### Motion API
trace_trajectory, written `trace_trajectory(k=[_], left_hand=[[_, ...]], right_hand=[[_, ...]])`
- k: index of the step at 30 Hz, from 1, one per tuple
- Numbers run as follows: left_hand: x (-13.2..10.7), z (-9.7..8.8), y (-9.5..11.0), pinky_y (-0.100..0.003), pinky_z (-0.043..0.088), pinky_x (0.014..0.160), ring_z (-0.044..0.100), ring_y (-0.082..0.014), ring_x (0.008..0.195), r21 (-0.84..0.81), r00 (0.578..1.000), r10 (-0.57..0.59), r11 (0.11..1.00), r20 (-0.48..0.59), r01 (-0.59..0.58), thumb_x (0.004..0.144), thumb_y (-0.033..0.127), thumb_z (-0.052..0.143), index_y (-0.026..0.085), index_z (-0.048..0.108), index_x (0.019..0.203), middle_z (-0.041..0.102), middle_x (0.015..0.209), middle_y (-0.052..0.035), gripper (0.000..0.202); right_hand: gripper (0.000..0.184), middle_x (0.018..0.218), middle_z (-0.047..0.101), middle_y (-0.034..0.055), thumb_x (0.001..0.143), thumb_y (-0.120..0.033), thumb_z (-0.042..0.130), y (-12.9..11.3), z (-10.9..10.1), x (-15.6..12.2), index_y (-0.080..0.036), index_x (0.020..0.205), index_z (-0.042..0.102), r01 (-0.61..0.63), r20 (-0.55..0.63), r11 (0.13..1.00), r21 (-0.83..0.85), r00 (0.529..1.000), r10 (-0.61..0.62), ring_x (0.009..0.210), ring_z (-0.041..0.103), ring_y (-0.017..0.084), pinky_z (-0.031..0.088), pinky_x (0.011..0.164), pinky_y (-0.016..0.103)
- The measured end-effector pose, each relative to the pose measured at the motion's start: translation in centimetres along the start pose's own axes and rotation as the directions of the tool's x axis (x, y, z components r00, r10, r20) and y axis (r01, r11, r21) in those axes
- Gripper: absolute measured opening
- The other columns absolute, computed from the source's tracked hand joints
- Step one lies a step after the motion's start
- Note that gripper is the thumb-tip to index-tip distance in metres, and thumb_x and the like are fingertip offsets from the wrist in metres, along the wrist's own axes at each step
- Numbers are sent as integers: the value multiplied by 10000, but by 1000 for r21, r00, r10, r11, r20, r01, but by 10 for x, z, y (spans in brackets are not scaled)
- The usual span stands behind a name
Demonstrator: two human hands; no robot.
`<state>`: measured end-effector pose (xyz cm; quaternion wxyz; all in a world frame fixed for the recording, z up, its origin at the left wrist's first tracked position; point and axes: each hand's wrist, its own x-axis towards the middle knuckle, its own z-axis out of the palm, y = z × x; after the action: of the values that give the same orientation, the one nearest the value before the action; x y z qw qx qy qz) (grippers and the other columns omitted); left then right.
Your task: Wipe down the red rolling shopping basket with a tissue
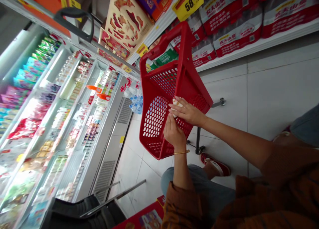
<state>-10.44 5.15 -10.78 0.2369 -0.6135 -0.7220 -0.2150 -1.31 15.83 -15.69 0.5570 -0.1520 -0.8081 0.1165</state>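
Observation:
Over the red shopping basket, both my hands meet around a small white and orange thing, which could be a folded wrapper or cloth. My right hand lies across it, fingers stretched together and pressed on it. From below, my left hand, with a gold bracelet at the wrist, pinches its lower edge; the fingertips are partly hidden. The basket is tilted in view, with perforated walls and a thick red handle. Both hands are close to its near rim.
A chilled display of packaged goods runs along the left. Shrink-wrapped red bottle packs fill the shelf at top right. Wheeled legs stand under the basket. My red shoe is on the tiled floor; black cart parts are at bottom left.

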Motion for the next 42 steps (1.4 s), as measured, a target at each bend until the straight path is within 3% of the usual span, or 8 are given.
trace_trajectory(k=[7, 13, 19, 23, 28, 34, 42], left_hand=[[0, -1, 0, -326, 461, 1018, 562, -184, 1209, 18, 1000, -6, 1000, 31, 5, 882, 59, 353, 161, 521, 1330, 602, 1300, -98, 489], [-1, -1, -1, -325, 477, 1002, 568, -184, 1202, 18, 1000, -3, 1000, 29, 3, 861, 43, 352, 164, 517, 1335, 602, 1300, -96, 517], [0, -4, -3, -299, 464, 1015, 546, -162, 1226, -4, 999, 16, 1000, 38, -16, 857, 35, 350, 182, 494, 1355, 588, 1320, -75, 539], [0, -5, -4, -289, 463, 1015, 545, -151, 1226, -14, 999, 7, 1000, 52, -6, 856, 35, 351, 200, 491, 1357, 587, 1323, -64, 546], [1, -4, -4, -286, 473, 999, 564, -153, 1204, -10, 998, 5, 1000, 59, -4, 863, 39, 352, 191, 499, 1349, 599, 1306, -70, 530], [1, -3, -4, -298, 457, 1025, 545, -170, 1228, 18, 997, 68, 997, 39, -69, 910, 77, 358, 160, 486, 1358, 581, 1327, -87, 473], [-6, 0, -5, -377, 388, 1096, 443, -210, 1323, 170, 989, 115, 977, 91, -129, 955, 140, 353, 133, 365, 1431, 469, 1427, -133, 476]], right_hand=[[338, 1367, 550, 43, 956, -119, 412, 12, -18, 18, -228, 1219, 596, 60, 73, 998, -28, 996, -58, 1451, 152, 229, 282, 1159, 553], [340, 1335, 572, 31, 958, -126, 404, 28, -35, 31, -236, 1220, 590, 46, 76, 995, -89, 996, -40, 1457, 124, 226, 260, 1170, 554], [402, 1373, 530, -33, 976, -135, 339, 42, -44, 42, -297, 1282, 544, -69, -40, 994, -80, 997, 66, 1462, 116, 199, 224, 1187, 555], [455, 1444, 461, -18, 971, -121, 326, 31, -33, 38, -303, 1364, 467, -196, -148, 980, -21, 970, 191, 1459, 136, 200, 262, 1183, 527], [473, 1495, 389, 53, 971, -116, 317, -2, -9, 20, -249, 1417, 402, -262, -153, 964, 35, 952, 265, 1444, 202, 204, 358, 1138, 477], [477, 1507, 359, 80, 976, -132, 333, -33, 13, -2, -227, 1443, 358, -264, -148, 960, 90, 950, 275, 1447, 170, 214, 329, 1149, 497], [512, 1511, 313, 139, 977, -111, 333, -42, 24, -18, -153, 1480, 250, -200, -152, 980, -11, 969, 196, 1424, 234, 234, 324, 1154, 513]])
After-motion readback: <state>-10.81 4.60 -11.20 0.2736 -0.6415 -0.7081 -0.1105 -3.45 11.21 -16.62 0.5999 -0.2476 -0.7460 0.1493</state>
